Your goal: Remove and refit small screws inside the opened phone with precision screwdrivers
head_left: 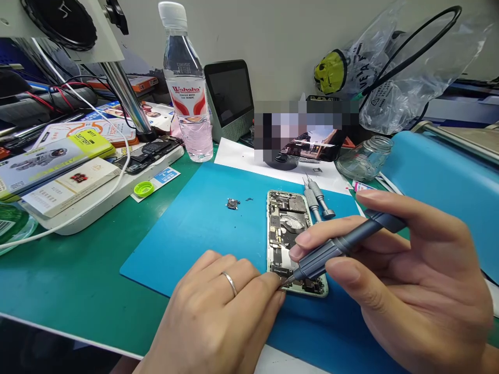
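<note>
An opened smartphone [291, 223] lies on the blue mat, its internal boards and battery area exposed. My right hand [421, 280] grips a grey precision screwdriver [335, 252] between thumb and fingers. The driver slants down to the left, its tip at the phone's lower left corner. Close to that tip, my left hand [222, 311], with a ring on one finger, is closed at the same corner; its fingertips are partly hidden. Two more grey screwdrivers [315, 195] lie beside the phone's upper right edge. Left of the phone rest a small metal component [233, 203] and tiny dark parts [249, 199].
The blue mat [187, 223] covers part of a green table. Behind it stand a water bottle [189, 104], a smart display [230, 93] and a glass jar [366, 158]. Boxes [74, 182], a white cable and a microscope stand [128, 98] occupy the left.
</note>
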`<state>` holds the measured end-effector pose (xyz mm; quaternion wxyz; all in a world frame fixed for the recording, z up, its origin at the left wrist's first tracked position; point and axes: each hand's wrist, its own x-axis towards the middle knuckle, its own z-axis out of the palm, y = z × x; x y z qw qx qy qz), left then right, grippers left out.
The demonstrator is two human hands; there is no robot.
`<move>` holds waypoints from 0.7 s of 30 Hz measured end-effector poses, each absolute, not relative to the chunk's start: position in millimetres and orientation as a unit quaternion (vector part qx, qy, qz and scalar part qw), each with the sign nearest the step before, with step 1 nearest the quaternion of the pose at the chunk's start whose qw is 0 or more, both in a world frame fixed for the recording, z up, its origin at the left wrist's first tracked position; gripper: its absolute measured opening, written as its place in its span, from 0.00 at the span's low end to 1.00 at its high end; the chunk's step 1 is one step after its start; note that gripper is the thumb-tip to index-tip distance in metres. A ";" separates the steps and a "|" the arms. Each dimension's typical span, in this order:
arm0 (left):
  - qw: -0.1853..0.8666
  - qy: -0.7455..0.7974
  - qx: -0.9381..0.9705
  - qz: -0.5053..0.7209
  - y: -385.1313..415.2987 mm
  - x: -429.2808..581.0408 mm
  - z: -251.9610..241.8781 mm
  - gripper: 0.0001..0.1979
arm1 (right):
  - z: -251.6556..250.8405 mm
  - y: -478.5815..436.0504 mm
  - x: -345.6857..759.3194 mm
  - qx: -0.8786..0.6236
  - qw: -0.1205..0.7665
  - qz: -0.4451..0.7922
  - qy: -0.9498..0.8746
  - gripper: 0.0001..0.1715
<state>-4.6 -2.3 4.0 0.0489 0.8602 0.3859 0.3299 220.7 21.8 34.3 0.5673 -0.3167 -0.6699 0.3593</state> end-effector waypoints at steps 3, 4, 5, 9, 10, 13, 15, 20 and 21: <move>0.052 0.386 0.858 0.334 -2.1 -3.5 5.0 0.07 | 35.2 22.1 220.1 -0.317 0.570 0.358 -0.668 0.30; 0.053 0.386 0.859 0.334 -1.9 -3.3 5.0 0.07 | 35.0 22.4 219.8 -0.316 0.571 0.358 -0.668 0.30; 0.051 0.385 0.858 0.335 -1.8 -3.1 5.0 0.07 | 34.4 22.8 219.7 -0.317 0.571 0.357 -0.668 0.30; 0.055 0.385 0.859 0.333 -1.4 -2.8 4.5 0.07 | 31.6 24.0 220.0 -0.318 0.572 0.355 -0.667 0.32; 0.057 0.387 0.858 0.332 -1.5 -2.8 4.4 0.07 | 31.4 23.9 220.2 -0.317 0.572 0.354 -0.668 0.32; 0.057 0.391 0.856 0.335 -1.6 -2.6 4.1 0.07 | 32.1 22.8 220.6 -0.315 0.573 0.351 -0.670 0.31; 0.058 0.393 0.853 0.337 -1.3 -2.4 3.9 0.08 | 33.0 22.2 220.6 -0.316 0.574 0.350 -0.670 0.31; 0.043 0.389 0.855 0.340 0.8 -0.8 1.4 0.06 | 33.7 23.3 220.1 -0.312 0.573 0.351 -0.672 0.31; 0.036 0.386 0.856 0.341 1.3 -0.6 0.6 0.06 | 33.6 23.6 220.1 -0.308 0.573 0.350 -0.674 0.31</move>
